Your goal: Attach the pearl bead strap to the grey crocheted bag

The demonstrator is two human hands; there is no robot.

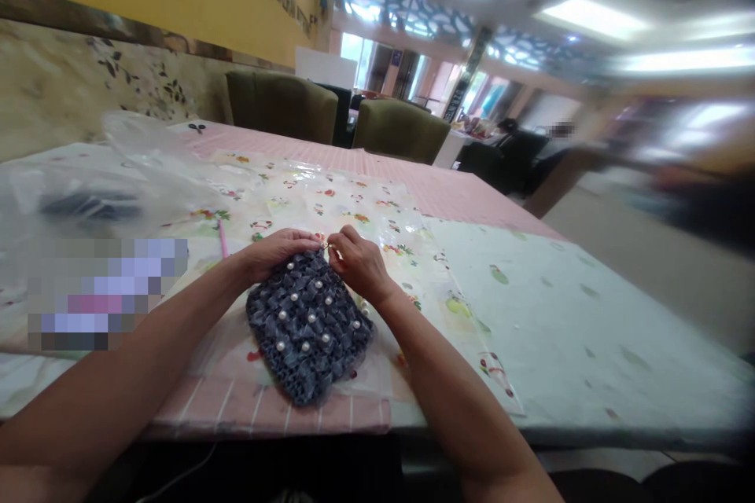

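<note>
A dark blue-grey woven pouch (310,330), dotted with several white pearl beads, lies tilted near the table's front edge. My left hand (286,247) is closed on its upper left edge, with the fingers along the top. At the top corner, the thumb and fingers of my right hand (357,259) pinch together beside a small gold-coloured bit (324,245), too small to make out. Below my right wrist, a few pale beads (364,306) show at the pouch's right side. Both hands nearly meet at that corner.
Clear plastic bags (171,165) lie to the left, one around something dark. A pink stick (222,238) lies by my left forearm, and black scissors (197,127) at the far left. Green armchairs (401,127) stand beyond the table. A person (557,145) is in the blurred background.
</note>
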